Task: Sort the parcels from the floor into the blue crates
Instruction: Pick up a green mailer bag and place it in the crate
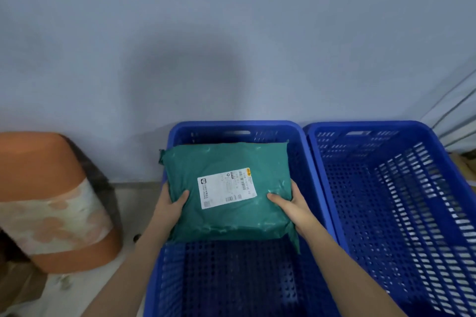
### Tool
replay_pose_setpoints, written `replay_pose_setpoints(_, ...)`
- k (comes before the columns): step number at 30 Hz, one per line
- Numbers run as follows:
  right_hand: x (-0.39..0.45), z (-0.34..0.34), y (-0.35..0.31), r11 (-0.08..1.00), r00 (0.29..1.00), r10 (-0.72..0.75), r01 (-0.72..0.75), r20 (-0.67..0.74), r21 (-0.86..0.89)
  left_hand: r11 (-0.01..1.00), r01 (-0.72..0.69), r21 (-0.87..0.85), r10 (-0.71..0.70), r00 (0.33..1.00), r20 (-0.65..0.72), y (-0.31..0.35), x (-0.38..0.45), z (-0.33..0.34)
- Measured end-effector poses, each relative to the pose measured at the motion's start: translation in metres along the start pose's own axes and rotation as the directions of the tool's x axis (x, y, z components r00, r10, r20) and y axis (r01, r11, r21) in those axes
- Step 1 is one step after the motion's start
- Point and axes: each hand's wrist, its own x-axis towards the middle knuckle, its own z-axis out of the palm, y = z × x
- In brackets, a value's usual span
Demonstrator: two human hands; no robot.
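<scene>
While both hands gripped its side edges, thumbs on top, the green parcel (228, 190) with white label (226, 188) hung over the left blue crate (304, 152): left hand (171, 210), right hand (289, 204). Right blue crate (319, 162) stood touching alongside.

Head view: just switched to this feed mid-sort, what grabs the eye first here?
The green parcel with a white label, gripped at its two sides by the left hand and right hand, sits over the far half of the left blue crate. Beside it on the right stands a second blue crate with nothing visible inside. An orange stool stands on the left by the wall.
</scene>
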Motion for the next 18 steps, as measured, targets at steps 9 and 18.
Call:
replay_pose_setpoints(9,0.038,0.014,0.009,0.885,0.947,-0.312,0.26,-0.077,-0.387,0.671,-0.307,0.675,0.428,0.904,-0.014,0.001,0.021,0.022)
replay_pose_setpoints(18,0.024,0.042,0.054,-0.118,0.777,-0.442,0.446,0.449,-0.887,-0.201,-0.447,0.872,0.39,0.78,0.49,-0.055,0.007,0.036)
